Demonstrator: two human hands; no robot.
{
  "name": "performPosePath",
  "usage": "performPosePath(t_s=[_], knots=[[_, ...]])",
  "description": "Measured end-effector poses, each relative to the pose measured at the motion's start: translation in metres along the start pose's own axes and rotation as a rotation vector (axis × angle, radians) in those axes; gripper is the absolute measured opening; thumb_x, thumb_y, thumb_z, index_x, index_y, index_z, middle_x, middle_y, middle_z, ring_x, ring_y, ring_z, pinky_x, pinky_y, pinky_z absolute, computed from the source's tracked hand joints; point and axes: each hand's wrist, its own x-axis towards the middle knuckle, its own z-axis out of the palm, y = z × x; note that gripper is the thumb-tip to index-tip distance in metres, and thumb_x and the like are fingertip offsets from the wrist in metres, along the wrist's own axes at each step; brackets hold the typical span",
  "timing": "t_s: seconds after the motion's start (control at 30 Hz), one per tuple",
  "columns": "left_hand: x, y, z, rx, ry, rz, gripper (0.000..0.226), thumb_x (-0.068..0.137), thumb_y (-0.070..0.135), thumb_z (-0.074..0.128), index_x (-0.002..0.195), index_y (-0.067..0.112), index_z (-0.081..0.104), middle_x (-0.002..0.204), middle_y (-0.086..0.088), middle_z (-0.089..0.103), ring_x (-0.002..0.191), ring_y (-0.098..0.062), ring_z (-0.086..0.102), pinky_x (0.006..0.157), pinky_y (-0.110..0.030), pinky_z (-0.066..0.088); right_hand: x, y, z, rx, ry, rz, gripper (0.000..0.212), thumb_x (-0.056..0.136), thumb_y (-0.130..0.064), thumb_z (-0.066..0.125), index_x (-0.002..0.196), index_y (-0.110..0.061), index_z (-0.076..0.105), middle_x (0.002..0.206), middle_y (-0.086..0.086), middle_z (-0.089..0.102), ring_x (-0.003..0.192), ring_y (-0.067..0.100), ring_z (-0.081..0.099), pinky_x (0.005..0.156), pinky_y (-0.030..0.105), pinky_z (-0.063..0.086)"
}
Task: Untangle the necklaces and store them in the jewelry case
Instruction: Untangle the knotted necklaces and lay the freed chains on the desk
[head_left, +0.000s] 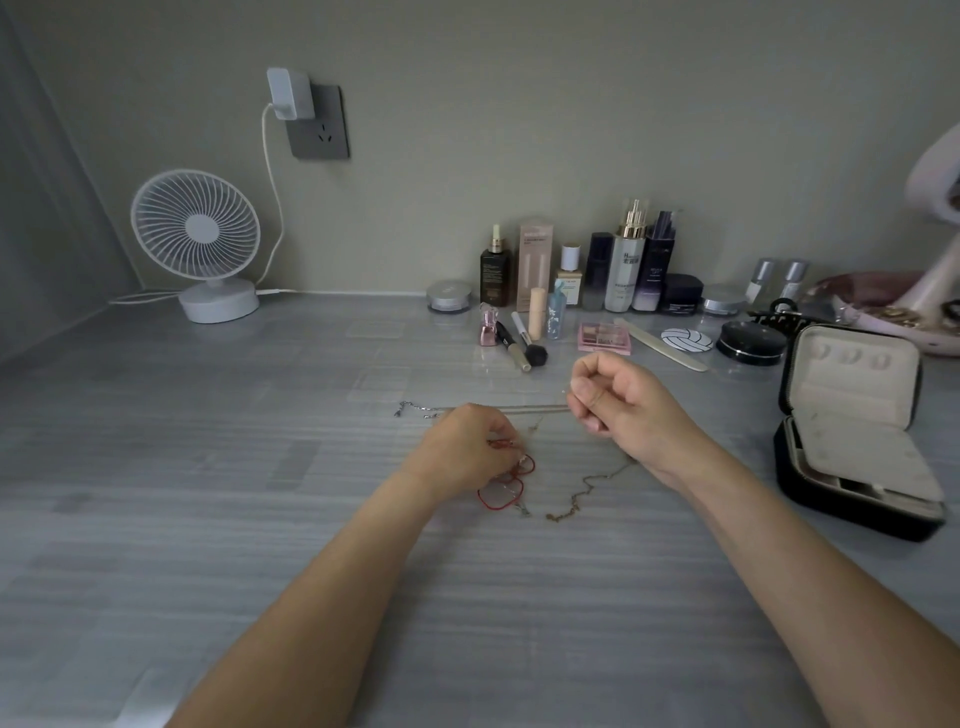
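A thin chain is pinched by the right hand; the red cord is pinched by the left hand. The jewelry case is set open, right.

1 left hand, 1 right hand, 1 jewelry case, 1 fan, 1 eyeshadow palette, 1 nail file; necklaces: at least 3.

The left forearm and right forearm are bare. The left hand and right hand have short nails, probably unpainted.
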Motion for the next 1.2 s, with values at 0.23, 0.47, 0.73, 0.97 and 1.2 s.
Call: performPosePath(t_s=[0.23,0.47,0.73,0.97,1.2], knots=[[0.002,-0.001,-0.009,-0.014,-0.032,-0.027,0.010,0.078,0.017,0.070,0.085,0.010,0.071,0.080,-0.001,0.067,0.079,-0.018,0.063,0.077,-0.032,0.053,-0.002,-0.004,-0.010,0.052,0.072,0.007,0.020,0.094,-0.002,0.043,0.077,-0.014,0.048,0.061,0.001,0.052,0.046,0.002,0.040,0.047,0.011,0.034],[-0.006,0.003,-0.014,-0.072,-0.193,0.009,0.046,0.071,0.028,0.077,0.112,0.027,0.059,0.117,0.006,0.056,0.104,-0.008,0.052,0.090,-0.021,0.042,-0.006,0.001,-0.004,-0.417,-0.148,0.027,0.017,0.088,-0.013,0.057,0.076,-0.025,0.056,0.060,-0.010,0.066,0.064,0.012,0.059,0.068,0.029,0.048],[-0.010,0.014,0.002,-0.025,-0.235,0.095,0.026,0.074,0.035,0.074,0.098,0.029,0.066,0.105,0.010,0.059,0.103,-0.010,0.054,0.091,-0.024,0.043,-0.003,0.001,-0.030,-0.659,-0.032,0.093,0.012,0.083,-0.020,0.065,0.074,-0.028,0.065,0.074,-0.012,0.068,0.077,0.007,0.064,0.075,0.024,0.048],[-0.008,0.009,0.001,-0.126,-0.094,0.024,0.005,0.082,0.029,0.065,0.085,0.032,0.063,0.091,0.005,0.071,0.086,-0.009,0.066,0.088,-0.034,0.053,-0.004,0.011,-0.056,-1.013,-0.037,0.366,0.003,0.076,-0.030,0.072,0.075,-0.027,0.071,0.080,-0.009,0.069,0.082,0.012,0.063,0.078,0.031,0.052],[-0.008,0.007,0.007,-0.126,-0.053,0.023,0.008,0.083,0.030,0.063,0.080,0.037,0.060,0.086,0.004,0.071,0.089,-0.018,0.067,0.087,-0.038,0.053,-0.004,0.011,-0.047,-1.083,-0.114,0.348,0.008,0.076,-0.025,0.072,0.075,-0.027,0.065,0.071,-0.018,0.054,0.078,0.011,0.056,0.074,0.028,0.049]])
